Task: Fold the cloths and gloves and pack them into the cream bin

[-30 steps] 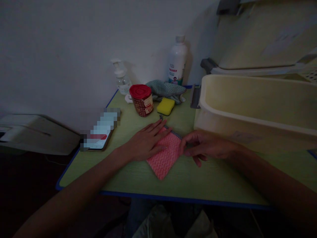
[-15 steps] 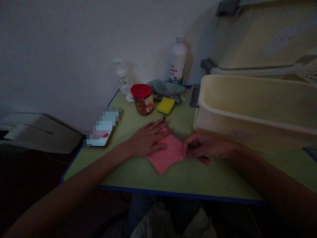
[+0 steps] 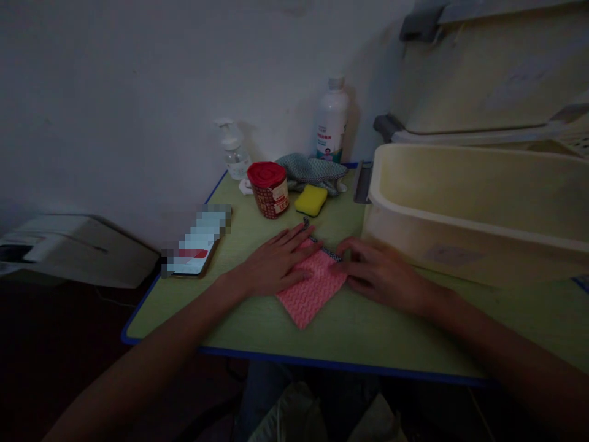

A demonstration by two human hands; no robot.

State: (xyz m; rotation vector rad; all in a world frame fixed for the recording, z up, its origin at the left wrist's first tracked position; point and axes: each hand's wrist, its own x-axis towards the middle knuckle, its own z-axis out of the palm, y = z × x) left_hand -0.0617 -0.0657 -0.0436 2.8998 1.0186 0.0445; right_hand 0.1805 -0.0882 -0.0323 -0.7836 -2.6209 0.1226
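A folded pink cloth (image 3: 311, 292) with a dark checked edge lies on the green table (image 3: 368, 331). My left hand (image 3: 275, 263) lies flat on the cloth's left part, fingers stretched out. My right hand (image 3: 380, 271) rests palm down at the cloth's right corner, fingers extended and touching its checked edge. Both forearms reach in from the bottom of the view.
A red-lidded can (image 3: 269, 189), yellow sponge (image 3: 311, 199), grey-green cloth (image 3: 311, 170), pump bottle (image 3: 234, 151) and white bottle (image 3: 331, 121) stand at the back by the wall. A phone (image 3: 196, 248) lies at the left edge. A large cream tub (image 3: 473, 209) fills the right side.
My right hand went from a pinch at the cloth's right corner to lying flat on it. The left hand stayed pressed on the cloth. The camera shifted slightly.
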